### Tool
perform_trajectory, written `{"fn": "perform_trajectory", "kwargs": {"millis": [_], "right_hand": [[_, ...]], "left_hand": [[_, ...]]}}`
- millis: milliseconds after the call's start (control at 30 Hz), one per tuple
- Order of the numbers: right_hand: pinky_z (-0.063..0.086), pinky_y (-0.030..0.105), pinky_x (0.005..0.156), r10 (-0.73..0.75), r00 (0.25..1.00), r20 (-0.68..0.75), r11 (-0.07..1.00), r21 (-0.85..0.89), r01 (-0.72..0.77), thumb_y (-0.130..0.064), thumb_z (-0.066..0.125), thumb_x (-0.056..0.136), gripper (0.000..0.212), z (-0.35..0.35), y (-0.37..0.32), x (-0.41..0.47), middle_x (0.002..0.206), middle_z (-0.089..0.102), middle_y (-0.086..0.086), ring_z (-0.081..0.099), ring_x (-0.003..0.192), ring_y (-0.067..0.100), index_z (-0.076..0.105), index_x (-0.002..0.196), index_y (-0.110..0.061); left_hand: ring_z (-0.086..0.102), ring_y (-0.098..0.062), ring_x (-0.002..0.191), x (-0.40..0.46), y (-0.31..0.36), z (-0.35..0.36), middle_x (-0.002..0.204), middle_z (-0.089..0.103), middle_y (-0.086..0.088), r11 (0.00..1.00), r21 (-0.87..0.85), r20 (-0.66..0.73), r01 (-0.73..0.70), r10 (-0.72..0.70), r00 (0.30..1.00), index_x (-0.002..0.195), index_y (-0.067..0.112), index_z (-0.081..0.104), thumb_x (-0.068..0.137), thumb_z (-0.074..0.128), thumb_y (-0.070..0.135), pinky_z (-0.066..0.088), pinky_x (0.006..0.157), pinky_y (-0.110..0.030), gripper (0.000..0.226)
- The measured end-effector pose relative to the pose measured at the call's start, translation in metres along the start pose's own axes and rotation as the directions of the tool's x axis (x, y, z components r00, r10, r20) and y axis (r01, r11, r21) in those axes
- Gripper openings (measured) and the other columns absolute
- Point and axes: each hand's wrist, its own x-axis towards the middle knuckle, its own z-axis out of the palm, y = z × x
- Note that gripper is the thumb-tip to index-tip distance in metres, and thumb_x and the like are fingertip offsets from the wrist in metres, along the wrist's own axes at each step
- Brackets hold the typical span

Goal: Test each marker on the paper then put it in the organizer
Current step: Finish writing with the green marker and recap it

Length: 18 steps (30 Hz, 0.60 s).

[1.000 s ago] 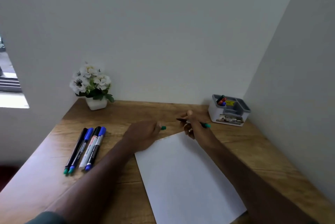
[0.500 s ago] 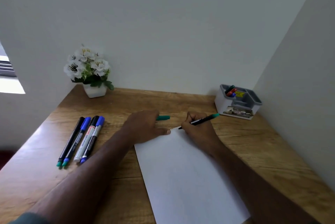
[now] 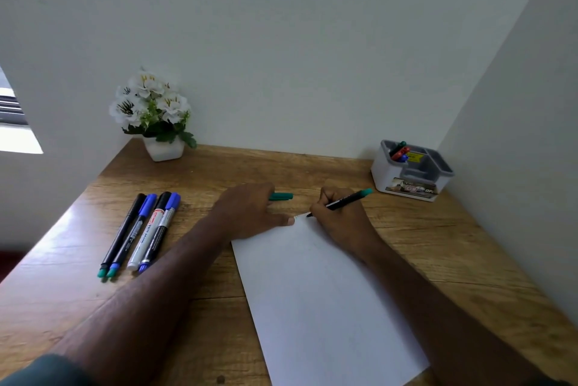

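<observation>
My right hand (image 3: 339, 220) grips a black marker with a green end (image 3: 347, 200), and its tip touches the top corner of the white paper (image 3: 316, 301). My left hand (image 3: 250, 213) rests on the paper's top left corner, thumb on the sheet, and holds the green cap (image 3: 281, 196) under its fingers. Several capped markers (image 3: 140, 234) lie side by side on the desk to the left. The white and grey organizer (image 3: 412, 170) stands at the back right with a few markers in its back left compartment.
A white pot of white flowers (image 3: 154, 118) stands at the back left of the wooden desk (image 3: 453, 248). White walls close the desk at the back and on the right. A window opening shows at the far left.
My right hand turned the marker tip down and brought it onto the paper's top corner. My left hand settled on the sheet with the cap. The camera tilted up slightly.
</observation>
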Motion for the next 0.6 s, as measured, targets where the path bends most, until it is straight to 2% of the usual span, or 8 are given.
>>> {"fn": "perform_trajectory", "kwargs": {"millis": [167, 267, 367, 467, 600], "right_hand": [[0.040, 0.021, 0.052, 0.002, 1.000, 0.005, 1.000, -0.019, -0.002, -0.004, 0.064, 0.080, 0.036, 0.0006, -0.0001, 0.0021, 0.047, 0.045, -0.015, 0.041, 0.050, 0.000, 0.044, 0.055, -0.019], [0.032, 0.014, 0.048, -0.008, 1.000, -0.006, 1.000, -0.013, 0.008, -0.001, 0.062, 0.081, 0.037, -0.0001, -0.0008, 0.0011, 0.049, 0.042, -0.014, 0.038, 0.048, 0.001, 0.041, 0.054, -0.018], [0.034, 0.012, 0.047, -0.016, 1.000, -0.009, 1.000, -0.020, 0.016, -0.001, 0.062, 0.083, 0.039, -0.0003, -0.0021, 0.0008, 0.051, 0.044, -0.013, 0.042, 0.048, -0.001, 0.044, 0.053, -0.018], [0.035, 0.011, 0.048, -0.016, 1.000, -0.007, 0.999, -0.033, 0.016, -0.001, 0.063, 0.083, 0.041, 0.0002, -0.0016, 0.0015, 0.047, 0.045, -0.015, 0.043, 0.048, -0.001, 0.044, 0.052, -0.020], [0.037, 0.015, 0.049, -0.015, 1.000, -0.026, 1.000, -0.028, 0.014, -0.003, 0.064, 0.081, 0.036, 0.0002, 0.0005, 0.0031, 0.050, 0.046, -0.014, 0.043, 0.050, 0.000, 0.046, 0.054, -0.018]], "left_hand": [[0.057, -0.020, 0.101, 0.0003, -0.0012, 0.0003, 0.120, 0.063, -0.002, 1.000, -0.005, 0.006, 0.004, -0.004, 1.000, 0.130, 0.019, 0.050, 0.080, 0.056, 0.074, 0.042, 0.075, -0.032, 0.075], [0.056, -0.018, 0.098, 0.0004, -0.0006, 0.0010, 0.119, 0.063, -0.002, 1.000, 0.001, 0.021, 0.011, -0.011, 1.000, 0.128, 0.019, 0.050, 0.080, 0.056, 0.074, 0.040, 0.074, -0.032, 0.073], [0.051, -0.015, 0.091, 0.0004, -0.0008, 0.0009, 0.117, 0.063, -0.001, 1.000, -0.011, 0.019, 0.016, -0.016, 1.000, 0.125, 0.020, 0.052, 0.080, 0.057, 0.073, 0.040, 0.073, -0.031, 0.070], [0.055, -0.018, 0.096, 0.0012, -0.0014, 0.0013, 0.117, 0.063, -0.001, 1.000, -0.015, 0.028, 0.019, -0.018, 0.999, 0.126, 0.020, 0.052, 0.079, 0.058, 0.073, 0.043, 0.075, -0.032, 0.071], [0.051, -0.015, 0.088, 0.0012, -0.0019, 0.0015, 0.112, 0.064, 0.000, 1.000, -0.011, 0.020, 0.015, -0.015, 1.000, 0.121, 0.020, 0.053, 0.079, 0.057, 0.074, 0.041, 0.072, -0.032, 0.068]]}}
